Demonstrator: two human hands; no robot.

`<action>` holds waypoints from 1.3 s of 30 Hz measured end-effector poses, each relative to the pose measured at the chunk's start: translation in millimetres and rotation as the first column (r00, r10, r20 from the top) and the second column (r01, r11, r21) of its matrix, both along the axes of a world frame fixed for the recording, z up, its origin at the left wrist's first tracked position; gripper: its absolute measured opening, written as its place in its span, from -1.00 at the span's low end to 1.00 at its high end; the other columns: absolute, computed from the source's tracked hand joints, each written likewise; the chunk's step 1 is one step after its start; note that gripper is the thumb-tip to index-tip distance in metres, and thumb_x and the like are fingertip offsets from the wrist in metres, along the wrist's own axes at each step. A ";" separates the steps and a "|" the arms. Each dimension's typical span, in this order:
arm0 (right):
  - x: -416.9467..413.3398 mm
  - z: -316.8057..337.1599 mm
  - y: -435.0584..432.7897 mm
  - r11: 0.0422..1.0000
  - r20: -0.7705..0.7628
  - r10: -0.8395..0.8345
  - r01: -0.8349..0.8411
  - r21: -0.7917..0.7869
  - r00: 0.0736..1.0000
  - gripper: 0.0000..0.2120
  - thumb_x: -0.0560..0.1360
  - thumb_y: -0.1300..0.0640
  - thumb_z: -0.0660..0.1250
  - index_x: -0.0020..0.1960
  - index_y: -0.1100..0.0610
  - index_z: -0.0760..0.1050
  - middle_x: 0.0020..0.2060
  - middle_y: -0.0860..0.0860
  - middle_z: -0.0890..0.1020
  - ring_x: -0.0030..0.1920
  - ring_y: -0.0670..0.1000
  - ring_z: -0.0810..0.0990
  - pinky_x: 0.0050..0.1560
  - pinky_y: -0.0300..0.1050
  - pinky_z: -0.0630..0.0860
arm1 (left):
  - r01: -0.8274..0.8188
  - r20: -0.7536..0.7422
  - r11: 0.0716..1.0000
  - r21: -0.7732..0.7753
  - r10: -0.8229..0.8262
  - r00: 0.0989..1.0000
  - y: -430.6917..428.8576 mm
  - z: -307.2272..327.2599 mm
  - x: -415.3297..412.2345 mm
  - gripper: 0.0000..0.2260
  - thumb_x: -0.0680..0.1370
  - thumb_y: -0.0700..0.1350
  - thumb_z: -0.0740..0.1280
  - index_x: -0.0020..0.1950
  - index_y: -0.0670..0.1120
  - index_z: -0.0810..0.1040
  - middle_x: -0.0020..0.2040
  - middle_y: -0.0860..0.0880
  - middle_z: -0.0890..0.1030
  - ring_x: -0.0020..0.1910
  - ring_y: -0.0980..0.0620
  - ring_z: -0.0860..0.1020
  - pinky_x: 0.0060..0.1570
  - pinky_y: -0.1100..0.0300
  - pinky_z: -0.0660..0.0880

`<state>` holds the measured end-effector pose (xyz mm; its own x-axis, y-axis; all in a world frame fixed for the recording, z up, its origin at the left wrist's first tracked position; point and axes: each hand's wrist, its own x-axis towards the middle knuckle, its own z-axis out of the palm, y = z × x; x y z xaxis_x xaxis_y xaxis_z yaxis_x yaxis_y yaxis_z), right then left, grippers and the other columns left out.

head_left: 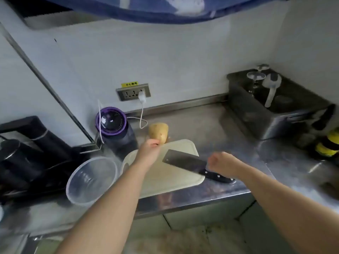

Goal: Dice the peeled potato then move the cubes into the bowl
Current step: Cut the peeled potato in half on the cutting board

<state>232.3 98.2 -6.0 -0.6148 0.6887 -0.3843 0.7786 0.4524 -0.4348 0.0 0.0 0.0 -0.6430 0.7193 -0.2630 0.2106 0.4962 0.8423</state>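
My left hand is in the centre of the frame, and its fingers are curled around the lower end of the potato. I hold the potato upright, just over the far edge of the white cutting board, and it is whole, with no cut in it.

My right hand is to the right of the centre, with the fingers curled in. It is directly over the place where the blade of the cleaver meets its black handle. I cannot tell if the fingers touch the cleaver or hold it. The cleaver lies flat on the board, with the blade pointing to the upper left and the handle passing over the right edge of the board.

The clear plastic bowl stands in the lower left, touching the left side of the board, and I see nothing in it.

Behind the bowl stands a dark bottle with a purple lid. A white charger is plugged into the wall socket above it. In the upper right of the steel counter there is a sink.
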 end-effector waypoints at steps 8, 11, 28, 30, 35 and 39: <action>-23.5 -59.4 27.0 0.990 0.254 0.135 -0.140 0.003 0.958 -0.58 0.38 0.03 0.49 0.17 0.12 0.46 0.03 0.04 0.60 0.00 0.09 0.58 0.03 -0.02 0.57 | -0.043 -0.106 0.985 -0.169 0.025 0.994 55.2 -40.9 -50.1 -0.36 0.53 -0.03 0.37 0.54 -0.04 0.15 0.44 -0.13 0.36 0.36 -0.16 0.40 0.33 -0.01 0.36; -32.7 -67.1 38.2 0.980 0.291 0.196 -0.196 -0.027 0.936 -0.58 0.37 0.04 0.51 0.15 0.15 0.49 0.02 0.07 0.62 0.01 0.10 0.59 0.01 -0.04 0.56 | -0.083 -0.147 0.969 -0.231 0.050 0.988 78.8 -56.8 -61.8 -0.19 0.50 0.09 0.39 0.58 0.01 -0.03 0.48 -0.17 0.26 0.40 -0.23 0.35 0.34 -0.08 0.32; -26.2 -29.9 76.0 0.994 0.119 -0.088 0.096 -0.062 0.989 -0.78 0.47 0.11 0.32 0.08 0.02 0.39 -0.06 0.00 0.57 -0.15 0.02 0.56 -0.13 -0.10 0.51 | 0.004 -0.070 0.973 -0.232 -0.021 0.997 88.6 -47.6 -80.9 -0.31 0.39 0.10 0.44 0.44 -0.01 0.27 0.27 -0.08 0.48 0.16 -0.12 0.51 0.15 0.05 0.46; -25.4 -25.5 76.2 0.988 0.098 -0.152 0.155 -0.019 0.984 -0.77 0.51 0.11 0.29 0.15 0.09 0.44 -0.06 0.00 0.54 -0.14 0.02 0.53 -0.16 -0.13 0.47 | 0.095 -0.057 0.940 -0.327 -0.120 0.991 73.3 -36.0 -85.7 -0.36 0.40 0.12 0.44 0.40 -0.06 0.34 0.20 -0.08 0.50 0.09 -0.09 0.54 0.07 0.07 0.53; -39.8 -1.7 59.3 0.983 0.056 -0.182 0.183 -0.026 0.982 -0.86 0.59 0.14 0.20 0.04 0.20 0.47 -0.11 0.07 0.55 -0.18 0.02 0.49 -0.30 -0.20 0.36 | 0.308 0.069 0.729 -0.612 -0.339 0.938 36.2 -10.9 -70.5 -0.50 0.45 0.20 0.38 0.25 -0.08 0.48 0.22 -0.13 0.50 0.13 -0.12 0.55 0.07 0.04 0.58; -54.7 3.8 38.3 0.988 0.025 -0.138 0.139 -0.064 0.990 -0.84 0.61 0.13 0.16 -0.06 0.20 0.42 -0.23 0.03 0.50 -0.25 0.01 0.46 -0.37 -0.22 0.32 | 0.350 0.098 0.615 -0.706 -0.405 0.909 24.2 -13.7 -49.7 -0.47 0.50 0.30 0.25 0.34 0.00 0.49 0.23 -0.10 0.50 0.15 -0.14 0.54 0.12 0.03 0.57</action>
